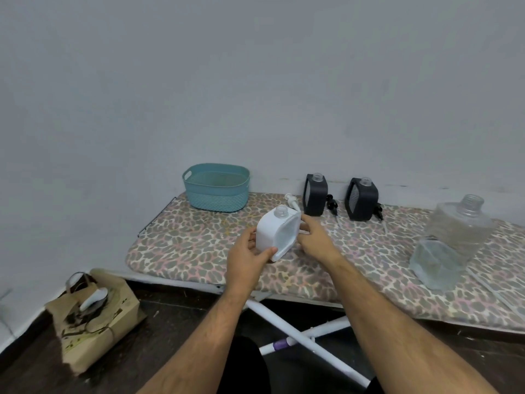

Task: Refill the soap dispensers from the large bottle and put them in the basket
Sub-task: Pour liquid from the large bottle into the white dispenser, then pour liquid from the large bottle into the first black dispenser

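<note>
Both hands, the left hand [250, 258] and the right hand [314, 239], hold the white dispenser [277, 233] between curled fingers, so keep it straight up and bring it right, toward the large bottle [451, 245].

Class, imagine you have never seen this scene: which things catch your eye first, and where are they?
Both hands, left hand and right hand, hold a white dispenser with its neck open, mid-board. A teal basket stands at the back left; a large clear bottle, uncapped, stands at the right.
</note>
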The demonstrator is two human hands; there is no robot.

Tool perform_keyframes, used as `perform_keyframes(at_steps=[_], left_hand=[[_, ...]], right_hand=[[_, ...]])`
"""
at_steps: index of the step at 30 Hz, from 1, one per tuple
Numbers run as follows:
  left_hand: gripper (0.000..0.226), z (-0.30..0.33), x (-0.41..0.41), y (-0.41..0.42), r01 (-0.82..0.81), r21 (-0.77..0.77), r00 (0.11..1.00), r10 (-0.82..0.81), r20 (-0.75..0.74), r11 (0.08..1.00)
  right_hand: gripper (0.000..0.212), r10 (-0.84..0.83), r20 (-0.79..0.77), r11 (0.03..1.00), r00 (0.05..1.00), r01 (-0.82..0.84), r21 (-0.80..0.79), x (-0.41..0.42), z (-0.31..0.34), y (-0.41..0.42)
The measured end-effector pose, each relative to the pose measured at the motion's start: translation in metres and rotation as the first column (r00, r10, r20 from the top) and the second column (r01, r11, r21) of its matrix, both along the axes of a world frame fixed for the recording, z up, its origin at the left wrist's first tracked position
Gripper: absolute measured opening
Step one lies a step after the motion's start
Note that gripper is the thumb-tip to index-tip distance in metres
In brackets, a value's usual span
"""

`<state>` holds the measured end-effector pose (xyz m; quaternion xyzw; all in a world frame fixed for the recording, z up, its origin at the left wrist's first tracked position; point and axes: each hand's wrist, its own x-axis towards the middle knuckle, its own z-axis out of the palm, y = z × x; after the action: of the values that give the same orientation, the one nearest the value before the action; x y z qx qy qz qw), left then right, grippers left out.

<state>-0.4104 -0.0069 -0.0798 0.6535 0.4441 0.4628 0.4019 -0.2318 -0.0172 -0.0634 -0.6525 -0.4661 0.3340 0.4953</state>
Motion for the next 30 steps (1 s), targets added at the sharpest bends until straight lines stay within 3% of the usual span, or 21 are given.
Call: perform_keyframes(at_steps=[13,23,26,30], left_hand=[[0.051,-0.001,-0.064,0.02,-0.181,0.003,0.984,0.181,0.003,0.984],[0.06,-0.007,-0.064,0.022,-0.233,0.041,0.97,0.235,-0.06,0.972],[0.072,-0.006,-0.062,0.017,-0.295,0.1,0.947,0.305,-0.105,0.95],[0.052,0.008,-0.051,-0.001,-0.391,0.282,0.911,0.413,-0.02,0.876]], right_hand=[[0.058,0.136,0.086,0.99,0.987,-0.132,-0.058,-0.073,0.01,0.049],[0.056,0.197,0.066,0.98,0.978,-0.193,-0.056,-0.08,0.016,0.041],[0.063,0.169,0.102,0.984,0.98,-0.162,-0.068,-0.078,0.015,0.033],[0.058,0.068,0.121,0.998,0.99,-0.066,-0.022,-0.064,0.012,0.018]])
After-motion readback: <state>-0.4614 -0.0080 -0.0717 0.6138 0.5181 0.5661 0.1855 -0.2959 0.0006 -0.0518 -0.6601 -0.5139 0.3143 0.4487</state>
